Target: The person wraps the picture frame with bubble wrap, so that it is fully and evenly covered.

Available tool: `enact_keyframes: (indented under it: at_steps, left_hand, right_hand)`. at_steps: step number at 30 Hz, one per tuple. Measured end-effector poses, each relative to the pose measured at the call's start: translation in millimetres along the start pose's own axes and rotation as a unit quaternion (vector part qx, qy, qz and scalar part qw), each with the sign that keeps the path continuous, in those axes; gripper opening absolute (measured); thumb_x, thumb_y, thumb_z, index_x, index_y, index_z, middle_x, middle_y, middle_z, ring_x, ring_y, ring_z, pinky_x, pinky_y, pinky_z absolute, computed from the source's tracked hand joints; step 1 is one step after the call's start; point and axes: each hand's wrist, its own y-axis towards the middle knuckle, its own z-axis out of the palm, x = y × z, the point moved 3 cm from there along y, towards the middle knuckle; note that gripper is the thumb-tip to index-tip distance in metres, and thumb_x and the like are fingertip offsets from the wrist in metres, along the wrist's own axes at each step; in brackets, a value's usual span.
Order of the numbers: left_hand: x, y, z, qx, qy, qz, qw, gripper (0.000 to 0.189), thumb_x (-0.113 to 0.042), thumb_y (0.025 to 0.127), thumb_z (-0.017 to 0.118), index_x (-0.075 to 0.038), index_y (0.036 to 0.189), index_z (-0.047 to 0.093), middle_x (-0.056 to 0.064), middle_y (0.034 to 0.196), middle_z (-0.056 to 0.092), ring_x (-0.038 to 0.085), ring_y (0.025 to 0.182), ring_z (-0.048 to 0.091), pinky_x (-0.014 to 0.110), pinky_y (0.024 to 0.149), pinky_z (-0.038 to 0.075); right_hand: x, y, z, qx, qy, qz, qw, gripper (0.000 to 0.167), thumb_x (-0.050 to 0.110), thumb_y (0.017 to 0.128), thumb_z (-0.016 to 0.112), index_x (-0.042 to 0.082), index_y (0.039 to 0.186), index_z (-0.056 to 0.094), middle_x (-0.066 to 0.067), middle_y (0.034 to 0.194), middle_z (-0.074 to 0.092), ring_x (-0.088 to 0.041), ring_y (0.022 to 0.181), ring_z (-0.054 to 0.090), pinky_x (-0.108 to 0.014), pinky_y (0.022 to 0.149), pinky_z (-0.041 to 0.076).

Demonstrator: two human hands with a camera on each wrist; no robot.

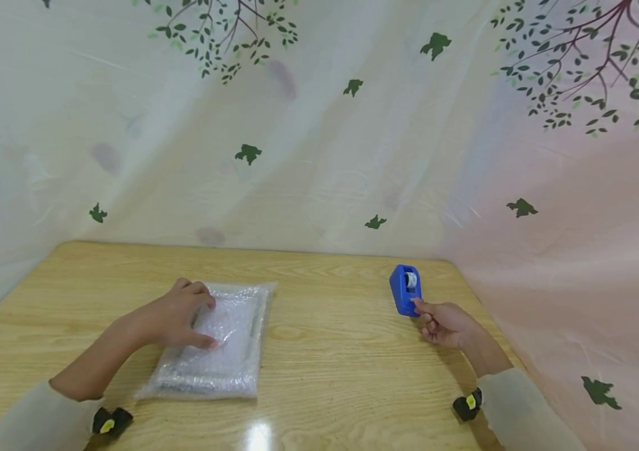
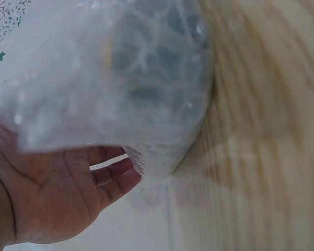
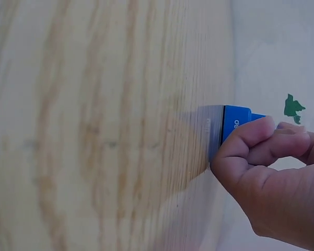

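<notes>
A flat package in clear bubble wrap (image 1: 235, 326) lies on the left part of the table. My left hand (image 1: 181, 316) rests on its left side, thumb and fingers spread apart and a little bent; the left wrist view has the fingertips (image 2: 123, 180) against the wrap (image 2: 146, 78). What the wrap covers is blurred. Toward the right stands a blue tape dispenser (image 1: 401, 294) with a roll of clear tape (image 1: 411, 280) in it. Thumb and forefinger of my right hand (image 1: 448, 324) pinch tape at the dispenser's near end, the other fingers curled; the tape's end is hidden by them.
The wooden table (image 1: 331, 376) reaches back to a pale cloth backdrop (image 1: 319, 156) printed with leaves and branches. More cloth hangs beside the table's right edge. Bands with black and yellow pieces (image 1: 468, 404) sit at both wrists.
</notes>
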Motion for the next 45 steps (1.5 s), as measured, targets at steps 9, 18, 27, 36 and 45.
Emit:
enact_keyframes:
  at_steps: [9, 18, 27, 36, 45]
  left_hand:
    - [0.0, -0.6, 2.3, 0.001, 0.001, -0.002, 1.0000, 0.076, -0.065, 0.076, 0.081, -0.008, 0.124, 0.066, 0.011, 0.128, 0.056, 0.039, 0.122, 0.042, 0.057, 0.095, 0.045]
    - [-0.1, -1.9, 1.8, 0.003, -0.003, -0.004, 1.0000, 0.076, -0.065, 0.077, 0.080, -0.008, 0.123, 0.065, 0.011, 0.128, 0.056, 0.039, 0.122, 0.042, 0.057, 0.095, 0.045]
    - [1.7, -2.2, 2.4, 0.005, -0.004, -0.008, 0.9999, 0.075, -0.065, 0.077, 0.080, -0.008, 0.123, 0.065, 0.011, 0.128, 0.056, 0.039, 0.122, 0.041, 0.057, 0.096, 0.045]
    - [2.3, -2.1, 3.0, 0.003, -0.003, -0.006, 1.0000, 0.074, -0.065, 0.077, 0.080, -0.008, 0.122, 0.065, 0.010, 0.126, 0.056, 0.038, 0.121, 0.042, 0.057, 0.095, 0.046]
    - [0.9, -0.8, 2.2, 0.003, -0.002, 0.000, 1.0000, 0.075, -0.065, 0.077, 0.080, -0.008, 0.123, 0.065, 0.010, 0.126, 0.056, 0.038, 0.121, 0.042, 0.056, 0.094, 0.046]
  right_hand:
    - [0.3, 0.9, -1.1, -0.012, -0.015, -0.002, 0.9998, 0.029, 0.023, 0.108, 0.054, -0.006, 0.110, 0.062, 0.007, 0.065, 0.047, -0.004, 0.055, 0.042, -0.022, 0.061, 0.045]
    - [2.4, 0.4, -2.8, 0.001, -0.042, -0.026, 0.9988, 0.032, 0.016, 0.107, 0.056, -0.014, 0.119, 0.059, 0.008, 0.062, 0.046, -0.005, 0.056, 0.042, -0.022, 0.061, 0.044]
    - [0.8, -0.2, -4.7, 0.022, -0.018, -0.032, 0.9991, 0.017, 0.005, 0.103, 0.056, -0.004, 0.100, 0.070, 0.007, 0.062, 0.054, -0.003, 0.052, 0.048, -0.022, 0.060, 0.045]
    - [-0.7, -0.9, -0.2, 0.044, -0.044, -0.032, 0.9975, 0.019, 0.008, 0.105, 0.054, 0.005, 0.094, 0.068, 0.007, 0.062, 0.047, -0.006, 0.056, 0.042, -0.024, 0.064, 0.043]
    - [0.4, -3.1, 6.9, 0.037, -0.015, -0.025, 0.9989, 0.023, 0.013, 0.109, 0.050, 0.010, 0.088, 0.059, 0.005, 0.064, 0.042, -0.009, 0.057, 0.037, -0.028, 0.071, 0.043]
